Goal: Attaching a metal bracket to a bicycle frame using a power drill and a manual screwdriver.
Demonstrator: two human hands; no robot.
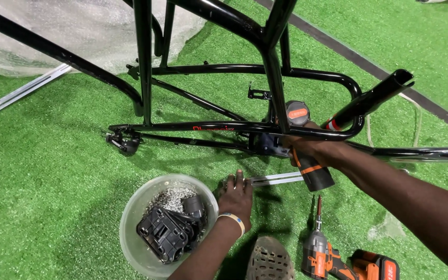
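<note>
Right hand (315, 151), fingers closed on an orange-banded black power tool (307, 150) against the glossy black tubular frame (208, 127). Left hand (238, 197), fingers spread flat on a metal strip (276, 179) just below the frame, beside a translucent bucket (130, 228).

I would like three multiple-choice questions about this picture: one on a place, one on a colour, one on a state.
1. Where does the second power tool lie?
A. in the bucket
B. on the green turf
C. on the frame

2. What colour is the bicycle frame?
A. black
B. white
C. yellow

3. What does the right hand do?
A. hangs free
B. grips a power tool at the frame
C. holds a shoe

Answers: 1 B, it rests on the turf by the sandal. 2 A, its tubes are black. 3 B, fingers wrap the tool's handle; the left hand touches a metal strip beside the bucket.
</note>
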